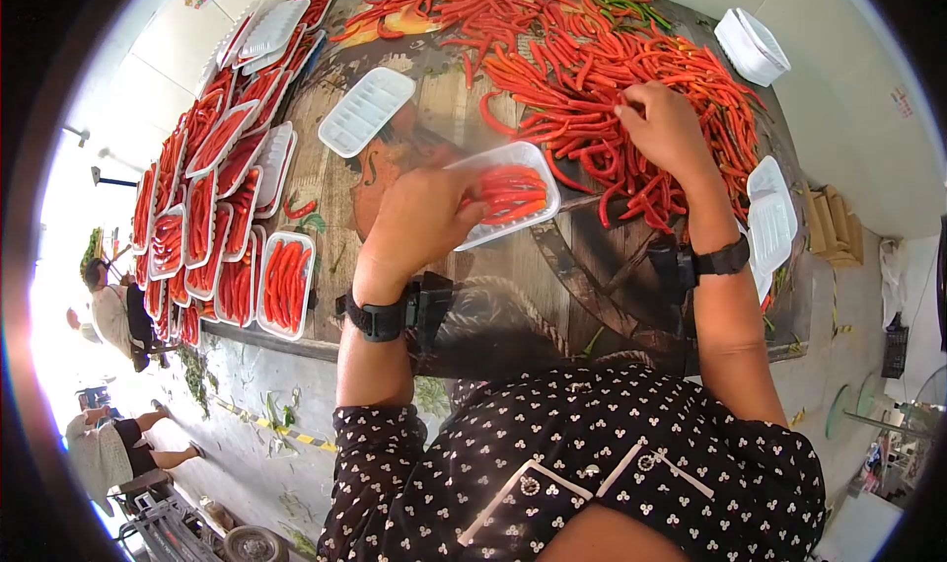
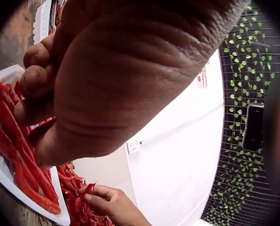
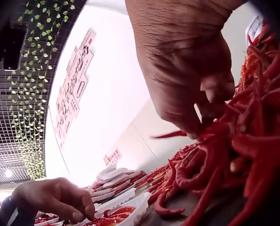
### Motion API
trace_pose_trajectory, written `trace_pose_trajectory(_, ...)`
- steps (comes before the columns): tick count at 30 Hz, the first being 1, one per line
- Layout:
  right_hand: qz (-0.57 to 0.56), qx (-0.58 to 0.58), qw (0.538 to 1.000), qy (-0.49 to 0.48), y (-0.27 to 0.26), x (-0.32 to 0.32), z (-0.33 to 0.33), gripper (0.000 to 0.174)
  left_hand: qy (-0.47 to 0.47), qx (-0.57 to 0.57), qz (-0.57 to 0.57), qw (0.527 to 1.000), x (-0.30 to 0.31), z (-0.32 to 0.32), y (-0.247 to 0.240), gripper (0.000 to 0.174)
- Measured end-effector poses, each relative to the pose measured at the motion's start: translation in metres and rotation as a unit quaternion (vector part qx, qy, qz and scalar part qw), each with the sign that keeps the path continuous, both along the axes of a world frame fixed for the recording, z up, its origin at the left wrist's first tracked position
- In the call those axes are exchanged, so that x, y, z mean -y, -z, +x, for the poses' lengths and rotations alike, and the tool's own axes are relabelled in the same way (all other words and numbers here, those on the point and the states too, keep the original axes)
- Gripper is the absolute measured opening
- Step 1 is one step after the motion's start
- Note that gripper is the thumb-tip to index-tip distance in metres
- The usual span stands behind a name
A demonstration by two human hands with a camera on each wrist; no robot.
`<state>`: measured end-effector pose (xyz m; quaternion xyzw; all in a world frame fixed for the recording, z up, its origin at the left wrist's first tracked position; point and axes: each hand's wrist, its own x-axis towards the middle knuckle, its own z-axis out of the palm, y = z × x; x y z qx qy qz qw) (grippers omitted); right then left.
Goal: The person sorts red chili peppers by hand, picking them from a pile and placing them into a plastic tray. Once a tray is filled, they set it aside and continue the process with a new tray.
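Observation:
A white foam tray with a row of red chili peppers lies on the table before me. My left hand reaches over its left end, thumb and curled fingers gripping the peppers inside, as the left wrist view shows close up. To the right, my right hand is over the big pile of red chilies. Its thumb and fingers pinch a red chili pepper, whose thin end sticks out in the right wrist view.
An unfilled white tray lies beyond my left hand. Filled trays are stacked along the left edge. White trays stand at the back right and near my right forearm. Green chilies lie at the back.

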<state>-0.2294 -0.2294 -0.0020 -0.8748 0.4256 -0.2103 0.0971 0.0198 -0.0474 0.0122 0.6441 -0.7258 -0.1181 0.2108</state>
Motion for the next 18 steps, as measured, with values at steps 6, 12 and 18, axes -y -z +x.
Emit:
trace_pose_trajectory(6,-0.071,0.047,0.996,0.016,-0.015,-0.007,0.018,0.023,-0.003,0.01,0.008,1.0,0.0,-0.002,-0.002,0.018)
trace_pose_trajectory(12,-0.08,-0.146,0.986,0.006,0.006,0.006,0.042,0.02,0.017,0.007,-0.027,0.999,0.001,0.006,0.007,0.02)
trace_pose_trajectory(18,-0.038,-0.059,0.997,-0.036,-0.004,0.002,0.031,0.014,-0.001,0.032,-0.038,0.999,-0.001,0.007,-0.002,0.019)
